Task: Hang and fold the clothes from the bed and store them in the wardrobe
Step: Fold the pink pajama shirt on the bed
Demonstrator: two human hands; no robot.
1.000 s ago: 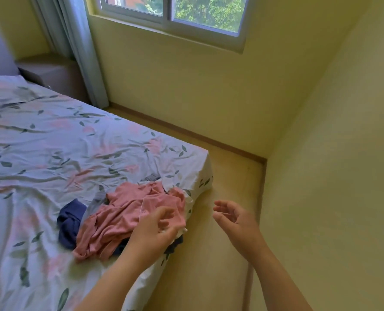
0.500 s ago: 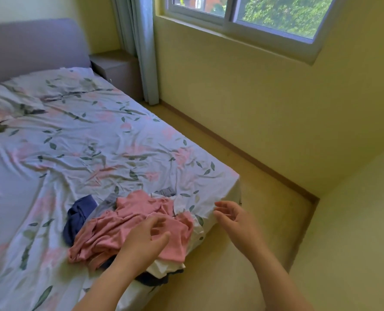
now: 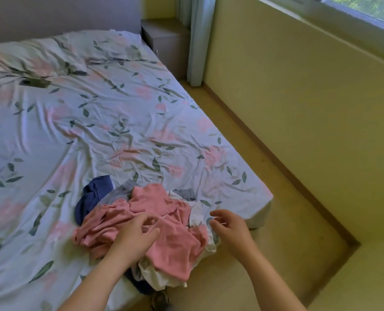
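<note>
the clothes are seen in a loose pile [image 3: 150, 230] at the near right corner of the bed [image 3: 119, 131], right at the mattress edge, with part of the heap spilling over the side of the bed. a pink garment [image 3: 175, 245] is spread crumpled on top. a navy garment [image 3: 92, 196] is bunched on the side of the pile toward the middle of the bed, a grey garment [image 3: 187, 194] peeks out on the side toward the head of the bed, and a white garment [image 3: 159, 279] is draped under the pink one and down over the bed's edge. the left hand [image 3: 137, 239] is laid on the pink garment: the fingers are curled down into the cloth and a fold with a pale seam is pinched between them and the thumb, though the picture is blurred there. the right hand [image 3: 229, 230] is held over the corner of the bed just beside the pile, with fingers loosely curled and slightly spread and nothing held; whether the fingertips touch the white cloth cannot be told. the bed is covered by a wrinkled sheet printed with leaves and pink flowers, and a pillow [image 3: 29, 57] in the same print is set at the head of the bed. a nightstand [image 3: 164, 34] is placed beside the head of the bed, and a curtain [image 3: 197, 41] hangs just beyond it.
</note>
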